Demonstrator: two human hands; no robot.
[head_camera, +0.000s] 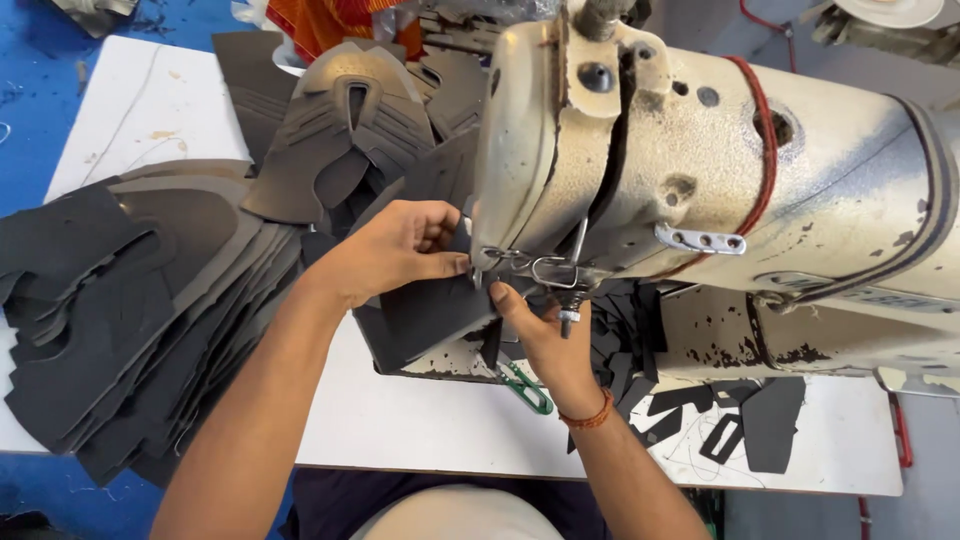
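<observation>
My left hand (395, 250) pinches a dark grey shoe-upper piece (430, 315) at the needle area of a worn cream sewing machine (700, 170). My right hand (540, 340), with an orange thread band on the wrist, holds the same piece from the near side, its thumb pressed up just under the machine's head. The needle and presser foot are mostly hidden behind my fingers and the machine head.
A large fanned stack of dark cut pieces (130, 310) lies on the white table (400, 425) at the left, with more shaped uppers (340, 130) behind. Green-handled snips (525, 388) lie by my right wrist. Small dark offcuts (740, 425) are scattered at the right.
</observation>
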